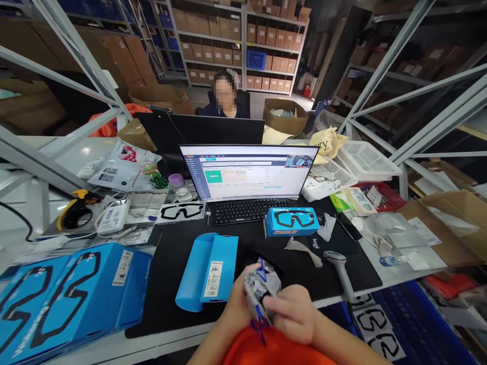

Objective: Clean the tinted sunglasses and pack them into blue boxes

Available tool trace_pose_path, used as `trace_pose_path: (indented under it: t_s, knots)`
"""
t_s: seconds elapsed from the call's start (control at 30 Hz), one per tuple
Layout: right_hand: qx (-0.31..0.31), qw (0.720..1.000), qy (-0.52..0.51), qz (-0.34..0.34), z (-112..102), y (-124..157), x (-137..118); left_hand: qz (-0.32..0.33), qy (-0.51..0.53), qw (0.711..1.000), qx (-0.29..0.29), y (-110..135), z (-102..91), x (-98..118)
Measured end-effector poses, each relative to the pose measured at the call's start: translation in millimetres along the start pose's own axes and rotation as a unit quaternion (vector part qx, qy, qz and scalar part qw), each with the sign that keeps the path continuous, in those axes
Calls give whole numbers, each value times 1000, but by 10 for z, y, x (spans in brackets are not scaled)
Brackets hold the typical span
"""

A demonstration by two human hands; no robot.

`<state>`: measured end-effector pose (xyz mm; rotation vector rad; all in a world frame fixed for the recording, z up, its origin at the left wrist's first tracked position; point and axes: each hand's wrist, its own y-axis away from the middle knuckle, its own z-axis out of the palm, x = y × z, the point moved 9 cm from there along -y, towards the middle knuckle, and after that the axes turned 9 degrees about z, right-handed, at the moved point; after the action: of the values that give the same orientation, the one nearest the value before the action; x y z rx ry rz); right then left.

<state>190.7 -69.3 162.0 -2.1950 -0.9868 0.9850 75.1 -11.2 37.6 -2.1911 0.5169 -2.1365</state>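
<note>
Close to my body, a small grey pouch-like bundle [253, 286] with blue cords sticking out sits between my hands. My left hand [239, 296] wraps around its left side. The curled fingers of my right hand [294, 312] pinch its lower right side, near a dark spot. What is inside the bundle is hidden. Just beyond it lies a dark item [279, 261], partly covered by the bundle. To the left, an unfolded blue box [226, 248] with a white label lies on the black desk mat [163, 294].
A monitor [251, 177] and keyboard [243, 212] stand ahead, beside a closed blue glasses box [291, 230]. A barcode scanner [340, 268] lies right. Larger blue boxes [129, 289] fill the left. White baskets [369, 159] stand at the back right. A person [224, 99] sits behind the monitors.
</note>
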Motion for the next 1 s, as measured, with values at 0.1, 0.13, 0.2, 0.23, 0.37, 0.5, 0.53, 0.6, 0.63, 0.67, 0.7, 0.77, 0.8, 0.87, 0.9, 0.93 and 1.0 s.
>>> trace_pose_path:
  t_s: [0.1, 0.13, 0.2, 0.23, 0.37, 0.5, 0.53, 0.6, 0.63, 0.67, 0.7, 0.77, 0.8, 0.87, 0.9, 0.93, 1.0]
  knots:
    - [-81, 990, 55, -100, 25, 3, -163, -31, -4, 1000, 4, -19, -102, 3]
    - [-109, 987, 75, -94, 31, -14, -142, -31, -16, 999, 23, -20, -178, 27]
    - [-175, 980, 94, -23, 45, -62, 13, -31, -53, 996, 61, -7, -344, 79]
    - [-200, 975, 91, 26, 40, -80, 111, -28, -77, 994, 73, 2, -413, 111]
    - [-156, 980, 41, 117, -116, -181, 264, 30, -168, 983, 60, 16, -498, 329]
    - [-128, 985, 45, 104, -33, -251, 173, 107, -228, 967, 36, 29, -411, 577]
    - [-133, 982, 49, 128, 18, -250, 199, 115, -234, 965, 31, 34, -390, 612]
    - [-113, 978, 36, 170, 45, -241, 249, 116, -233, 965, 30, 42, -379, 638]
    - [-90, 981, 19, 170, 15, -244, 242, 109, -228, 967, 34, 48, -393, 632]
    - [-71, 986, 2, 153, -25, -251, 207, 100, -222, 969, 43, 54, -417, 617]
    - [-66, 990, -12, 124, -62, -262, 154, 91, -214, 971, 53, 63, -444, 599]
    - [-116, 989, -33, 89, -84, -286, 87, 82, -190, 976, 66, 84, -480, 566]
    - [-164, 981, -43, 94, -72, -294, 92, 81, -175, 979, 65, 92, -478, 554]
    - [-257, 956, -73, 121, -67, -299, 127, 84, -146, 985, 48, 100, -439, 541]
    - [-289, 944, -94, 132, -83, -301, 136, 83, -134, 987, 39, 100, -418, 536]
    - [-310, 934, -114, 136, -107, -304, 135, 76, -124, 989, 33, 97, -404, 523]
    - [-317, 926, -143, 149, -160, -307, 145, 56, -122, 990, 32, 87, -407, 490]
